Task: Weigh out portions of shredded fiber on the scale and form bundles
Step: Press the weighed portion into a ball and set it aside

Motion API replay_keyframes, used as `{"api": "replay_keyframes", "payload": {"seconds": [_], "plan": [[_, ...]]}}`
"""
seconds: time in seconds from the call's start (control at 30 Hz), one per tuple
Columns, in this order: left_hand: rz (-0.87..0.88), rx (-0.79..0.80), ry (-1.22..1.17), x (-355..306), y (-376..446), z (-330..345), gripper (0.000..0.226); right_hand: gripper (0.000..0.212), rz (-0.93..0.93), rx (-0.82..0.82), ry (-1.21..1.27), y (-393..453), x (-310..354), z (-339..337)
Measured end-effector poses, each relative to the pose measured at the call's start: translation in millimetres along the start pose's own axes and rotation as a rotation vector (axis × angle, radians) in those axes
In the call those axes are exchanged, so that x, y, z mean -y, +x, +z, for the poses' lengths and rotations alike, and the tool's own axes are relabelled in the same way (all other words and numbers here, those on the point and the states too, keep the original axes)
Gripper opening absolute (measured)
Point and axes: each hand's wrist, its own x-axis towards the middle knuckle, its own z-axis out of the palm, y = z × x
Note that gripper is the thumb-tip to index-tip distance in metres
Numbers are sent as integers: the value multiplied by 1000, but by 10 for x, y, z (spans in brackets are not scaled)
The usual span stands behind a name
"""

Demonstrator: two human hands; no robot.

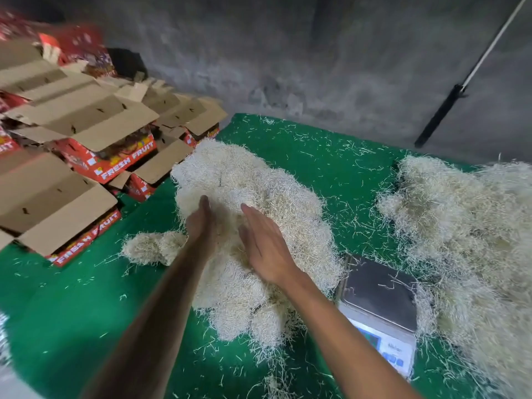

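- Two hands on the middle pile of shredded fiber [250, 197]: pale straw-coloured, fine wiry strands, matted into rounded clumps.
- Left hand [201, 226] edge-on, fingers straight, pressed against the pile's left side. Grips nothing.
- Right hand [266, 246] flat, palm toward the left one, fingers straight and together, resting on the fiber. Also grips nothing.
- Pile's long axis runs from near the viewer toward the far left, ending by the cartons. It lies on the green cloth [86, 298], just left of the scale.
- Small separate fiber clump [152, 247] touches the left forearm, left of the main pile.
- Bigger loose fiber heap [466, 240] on the right, shaggier, edges fraying out, crowding the scale's right side.
- Digital scale [380, 309]: flat square metal pan, dull grey, white body, display facing the viewer. Pan holds only a few stray strands.
- Cloth is felt-like, littered with short strands.
- Cardboard cartons [86, 156] stacked at left, red print "FRESH FRUIT", brown flaps open; contents not readable.
- Rough grey concrete wall [288, 53] behind.
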Motion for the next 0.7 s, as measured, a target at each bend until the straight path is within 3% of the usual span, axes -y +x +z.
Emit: {"api": "replay_keyframes", "payload": {"seconds": [0.13,0.23,0.4,0.57,0.7], "plan": [[212,35,135,-20,132,-85,75,61,38,8,2,-39,-29,86],[473,91,237,135,-25,31,52,58,115,-10,63,-95,-146,117],[643,260,234,483,-535,476,28,66,234,-140,130,-376,-312,-48],[465,483,137,798,-1088,1248,15,44,429,-344,168,-1160,-951,-511],[376,671,83,1149,-1507,1954,31,55,546,-367,-11,-1924,-1525,-1016]]}}
